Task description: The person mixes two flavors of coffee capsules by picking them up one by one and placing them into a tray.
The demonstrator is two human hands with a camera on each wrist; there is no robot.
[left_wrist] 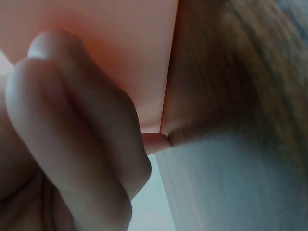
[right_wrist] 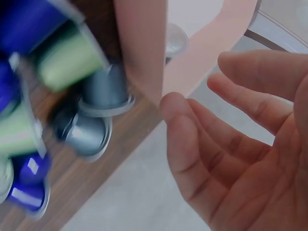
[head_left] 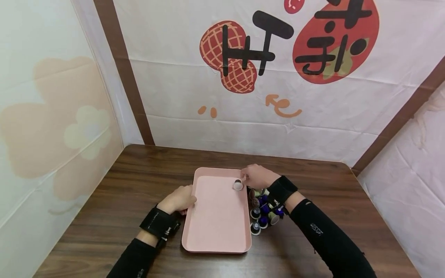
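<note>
Brown wood table (head_left: 139, 193), printed cloth backdrop (head_left: 174, 96) behind. 2 hands: L hand (head_left: 178, 200) pinches L rim of 1 pink tray (head_left: 215, 216); R hand (head_left: 259, 176) has fingers apart, loosely bent, nothing held, at tray's far R corner. Just beside it, 1 capsule (head_left: 238, 185) inside tray. Outside, along R side, capsule pile (head_left: 263, 221), approx. 10+, exact no. unclear.

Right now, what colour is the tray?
The tray is plain pale pink; it shows best in the head view.
</note>
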